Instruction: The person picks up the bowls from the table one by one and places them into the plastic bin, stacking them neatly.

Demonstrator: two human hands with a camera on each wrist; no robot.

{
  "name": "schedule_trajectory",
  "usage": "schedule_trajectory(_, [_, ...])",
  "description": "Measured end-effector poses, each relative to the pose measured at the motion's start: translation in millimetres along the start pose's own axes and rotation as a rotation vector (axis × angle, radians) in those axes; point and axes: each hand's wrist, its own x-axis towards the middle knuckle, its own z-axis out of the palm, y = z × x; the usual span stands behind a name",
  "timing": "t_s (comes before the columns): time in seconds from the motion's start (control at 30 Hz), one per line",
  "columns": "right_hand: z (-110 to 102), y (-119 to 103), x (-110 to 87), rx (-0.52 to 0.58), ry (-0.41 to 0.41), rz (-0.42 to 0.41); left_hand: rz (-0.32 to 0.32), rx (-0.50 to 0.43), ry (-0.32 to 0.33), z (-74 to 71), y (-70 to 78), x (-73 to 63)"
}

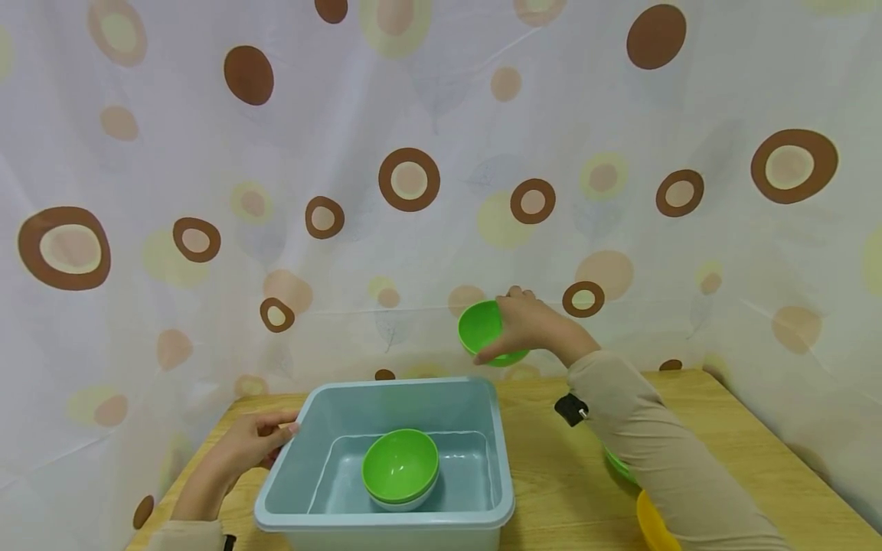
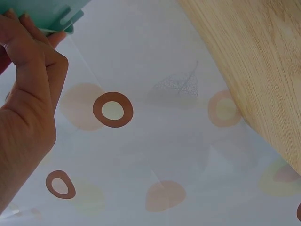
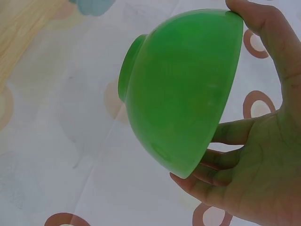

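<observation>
My right hand (image 1: 527,325) holds a green bowl (image 1: 479,327) by its rim, raised above the table's back edge and tilted. In the right wrist view the thumb is at one side of the bowl (image 3: 183,89) and the fingers at the opposite side of the rim. My left hand (image 1: 251,444) grips the left rim of a light blue plastic basin (image 1: 386,520); the left wrist view shows its curled fingers at the basin's edge (image 2: 44,16). Inside the basin, another green bowl (image 1: 401,465) sits stacked on a whitish bowl (image 1: 406,503).
On the wooden table (image 1: 551,459), a green item (image 1: 620,467) and a yellow item (image 1: 654,524) lie partly hidden under my right forearm. A patterned curtain (image 1: 441,252) hangs behind the table and along its sides.
</observation>
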Motion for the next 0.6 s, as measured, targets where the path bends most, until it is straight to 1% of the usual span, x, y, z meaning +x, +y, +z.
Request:
schedule_trajectory(0.1, [1, -6, 0.6, 0.016, 0.003, -0.012, -0.008, 0.007, 0.01, 0.7, -0.2, 0.5])
schedule_trajectory(0.3, [2, -18, 2.2, 0.037, 0.009, -0.045, -0.007, -0.003, -0.009, -0.3, -0.3, 0.5])
schedule_trajectory(0.6, [3, -34, 7.0, 0.044, -0.001, -0.052, -0.016, -0.013, -0.005, 0.0, 1.0, -0.3])
